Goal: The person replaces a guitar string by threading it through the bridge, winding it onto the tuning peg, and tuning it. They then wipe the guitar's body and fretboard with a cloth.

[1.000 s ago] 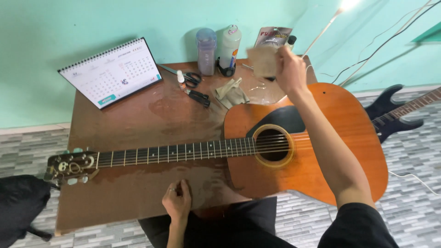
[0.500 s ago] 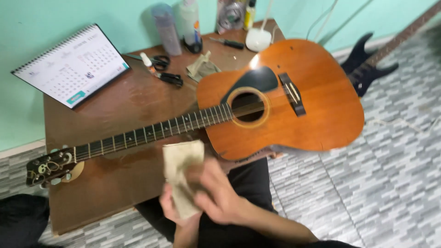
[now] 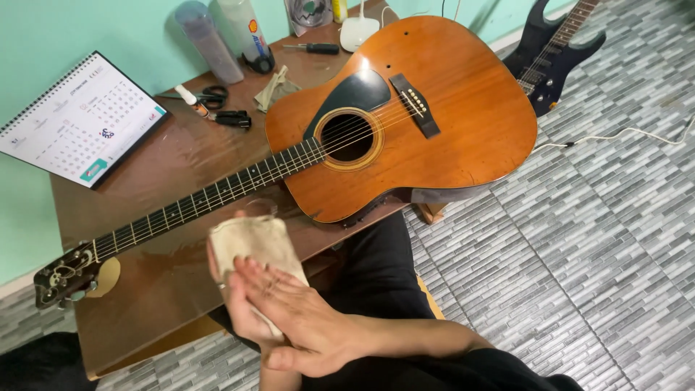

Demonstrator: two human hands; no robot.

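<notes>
Both hands meet low in the view, at about seven o'clock from the guitar's sound hole, pressed together around a folded beige cloth (image 3: 250, 242). The left hand (image 3: 235, 308) lies underneath with the cloth draped across its palm, and the right hand (image 3: 304, 318) lies flat on top, fingers spread along the fabric, so the cloth is sandwiched between them (a flattening or folding sort of hold, by the look of it). The cloth's upper edge sticks out past the fingertips, just over the near edge of the brown wooden table (image 3: 159, 282).

The acoustic guitar (image 3: 434, 123) lies face up across that table, strings on, body out at two o'clock and overhanging the edge, headstock (image 3: 65, 275) at nine o'clock. Laid flat this way, its whole top and neck are within easy reach.

Along the wall at twelve o'clock sit a desk calendar (image 3: 79, 123), a grey bottle (image 3: 210, 43), scissors (image 3: 206, 94), a screwdriver (image 3: 311, 48) and a second crumpled rag (image 3: 275, 88). A dark electric guitar (image 3: 557, 51) rests on the tiled floor at one o'clock.
</notes>
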